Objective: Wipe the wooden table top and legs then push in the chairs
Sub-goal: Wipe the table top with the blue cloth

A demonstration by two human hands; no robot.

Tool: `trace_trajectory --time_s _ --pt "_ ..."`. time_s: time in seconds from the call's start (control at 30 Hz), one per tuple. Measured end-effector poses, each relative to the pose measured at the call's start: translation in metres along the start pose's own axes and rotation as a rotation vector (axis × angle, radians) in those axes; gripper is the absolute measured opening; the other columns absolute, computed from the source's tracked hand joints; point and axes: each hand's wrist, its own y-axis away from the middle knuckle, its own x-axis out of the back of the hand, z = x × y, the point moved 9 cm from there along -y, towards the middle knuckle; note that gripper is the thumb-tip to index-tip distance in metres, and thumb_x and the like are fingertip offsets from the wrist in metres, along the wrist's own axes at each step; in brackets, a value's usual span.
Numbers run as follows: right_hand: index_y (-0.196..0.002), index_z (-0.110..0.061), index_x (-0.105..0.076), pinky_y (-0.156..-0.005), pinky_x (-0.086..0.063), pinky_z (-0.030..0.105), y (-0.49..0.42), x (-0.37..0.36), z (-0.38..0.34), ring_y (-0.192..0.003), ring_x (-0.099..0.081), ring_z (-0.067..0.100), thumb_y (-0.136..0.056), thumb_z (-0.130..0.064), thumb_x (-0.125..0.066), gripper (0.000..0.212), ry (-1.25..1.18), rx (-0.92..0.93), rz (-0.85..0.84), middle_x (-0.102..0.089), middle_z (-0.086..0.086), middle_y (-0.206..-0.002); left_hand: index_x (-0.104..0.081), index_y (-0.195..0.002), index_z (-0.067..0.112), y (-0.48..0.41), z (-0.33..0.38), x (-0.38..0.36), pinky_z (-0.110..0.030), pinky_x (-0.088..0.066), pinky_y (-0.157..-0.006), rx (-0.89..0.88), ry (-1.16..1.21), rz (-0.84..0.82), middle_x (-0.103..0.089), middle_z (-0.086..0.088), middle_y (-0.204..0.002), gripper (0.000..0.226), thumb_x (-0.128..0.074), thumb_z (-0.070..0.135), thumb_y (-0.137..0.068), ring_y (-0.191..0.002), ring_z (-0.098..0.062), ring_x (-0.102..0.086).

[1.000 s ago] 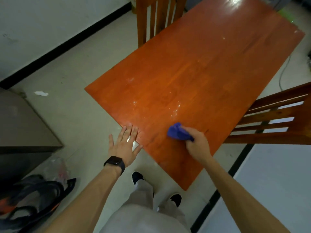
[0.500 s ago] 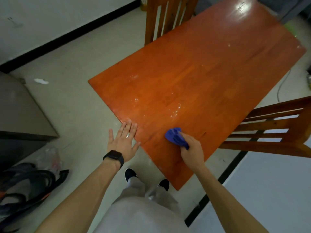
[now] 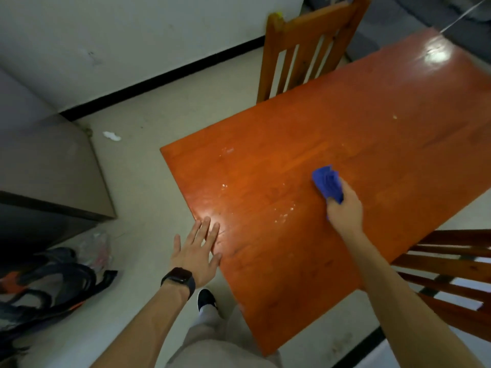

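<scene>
Two hands meet the wooden table top (image 3: 358, 134). The left hand (image 3: 196, 252) lies with straight, spread fingers, its fingertips on the near short edge and its palm out over the pale floor (image 3: 148, 187). The right hand (image 3: 345, 212) is curled round a bunched blue cloth (image 3: 327, 181), which is pressed onto the boards well inside the edges, nearer the right long side. White smears (image 3: 283, 215) mark the wood between the two hands.

One slatted chair (image 3: 300, 51) stands with its back at the left long edge; whether it touches I cannot tell. A second chair (image 3: 451, 269) stands off the right long edge, with a strip of floor between its slats and the table.

Open floor runs from the short edge to a grey cabinet (image 3: 50, 168). Dark bags (image 3: 50, 285) are heaped beside the cabinet, and a white scrap (image 3: 111, 136) lies near the black skirting. A black shoe (image 3: 206, 298) stands just beside the short edge. The smartwatch (image 3: 178, 278) on the left wrist has a dark screen.
</scene>
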Motion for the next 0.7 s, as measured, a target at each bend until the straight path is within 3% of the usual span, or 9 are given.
trace_trajectory --time_s 0.07,0.17,0.2,0.3,0.37,0.43,0.53,0.63,0.7 --pt "-0.144 -0.019 -0.047 -0.103 -0.04 0.043 -0.033 -0.012 0.01 -0.12 -0.053 0.037 -0.086 -0.005 -0.054 0.06 0.124 -0.062 0.017 -0.058 0.014 -0.134 0.024 -0.149 0.04 -0.002 0.001 0.001 -0.056 0.0 -0.12 0.026 0.009 -0.013 0.034 0.012 -0.154 0.07 -0.024 0.054 -0.1 -0.146 -0.011 0.025" --pt "-0.135 -0.022 -0.055 -0.094 -0.042 0.047 0.016 -0.062 -0.001 -0.111 -0.054 0.041 -0.074 -0.002 -0.057 0.064 0.216 0.027 0.029 -0.059 0.012 -0.13 0.025 -0.148 0.041 -0.004 -0.001 0.001 -0.055 0.002 -0.119 0.047 -0.002 -0.043 0.034 0.014 -0.154 0.07 -0.025 0.054 -0.1 -0.142 -0.008 0.028" --pt "-0.13 -0.026 -0.059 -0.091 -0.046 0.047 0.051 -0.084 -0.011 -0.107 -0.056 0.038 -0.071 -0.001 -0.057 0.064 0.186 0.122 -0.065 -0.063 0.008 -0.125 0.026 -0.147 0.041 -0.005 -0.001 0.0 -0.055 0.003 -0.119 0.056 -0.006 -0.053 0.034 0.014 -0.153 0.07 -0.024 0.055 -0.1 -0.143 -0.008 0.027" --pt "-0.123 -0.032 -0.065 -0.094 -0.046 0.038 0.155 -0.139 -0.043 -0.108 -0.059 0.02 -0.07 -0.002 -0.052 0.062 0.177 0.465 -0.634 -0.066 -0.006 -0.124 0.03 -0.144 0.042 -0.004 0.002 0.003 -0.055 0.001 -0.119 0.073 -0.015 -0.097 0.036 0.013 -0.152 0.07 -0.024 0.054 -0.101 -0.147 -0.011 0.022" --pt "-0.118 -0.031 -0.067 -0.097 -0.044 0.03 0.147 -0.133 -0.053 -0.106 -0.059 0.003 -0.076 0.003 -0.053 0.056 -0.009 0.438 -0.786 -0.066 -0.01 -0.12 0.028 -0.146 0.04 -0.003 0.008 0.004 -0.055 0.0 -0.119 0.088 0.007 -0.106 0.036 0.014 -0.151 0.073 -0.029 0.05 -0.102 -0.148 -0.012 0.02" --pt "-0.117 -0.028 -0.064 -0.098 -0.046 0.031 0.072 -0.103 -0.059 -0.104 -0.06 -0.001 -0.075 0.01 -0.057 0.057 -0.124 0.396 -0.546 -0.066 -0.005 -0.114 0.024 -0.15 0.037 -0.001 0.013 0.005 -0.053 0.0 -0.12 0.114 0.029 -0.101 0.035 0.013 -0.152 0.073 -0.031 0.044 -0.103 -0.149 -0.014 0.019" --pt "-0.127 -0.015 -0.062 -0.098 -0.047 0.045 -0.049 -0.049 -0.063 -0.113 -0.062 0.032 -0.075 -0.002 -0.053 0.055 0.017 0.454 -0.106 -0.066 0.013 -0.122 0.024 -0.15 0.035 0.002 0.02 0.003 -0.051 0.0 -0.12 0.123 0.045 -0.1 0.037 0.01 -0.151 0.07 -0.028 0.042 -0.104 -0.148 -0.015 0.02" --pt "-0.143 -0.022 -0.047 -0.097 -0.041 0.051 -0.074 -0.061 -0.046 -0.121 -0.046 0.04 -0.081 -0.008 -0.052 0.064 0.294 0.235 -0.076 -0.049 0.006 -0.145 0.024 -0.15 0.032 0.003 0.021 0.004 -0.05 0.0 -0.12 0.135 0.036 -0.091 0.038 0.009 -0.149 0.071 -0.028 0.042 -0.104 -0.148 -0.016 0.022" --pt "-0.143 -0.028 -0.048 -0.089 -0.044 0.049 -0.019 -0.081 -0.05 -0.113 -0.046 0.035 -0.074 -0.011 -0.049 0.071 0.381 0.375 -0.101 -0.049 -0.001 -0.145 0.023 -0.151 0.031 0.003 0.019 0.005 -0.05 -0.001 -0.12 0.139 0.031 -0.1 0.038 0.009 -0.149 0.071 -0.029 0.042 -0.103 -0.148 -0.016 0.021"
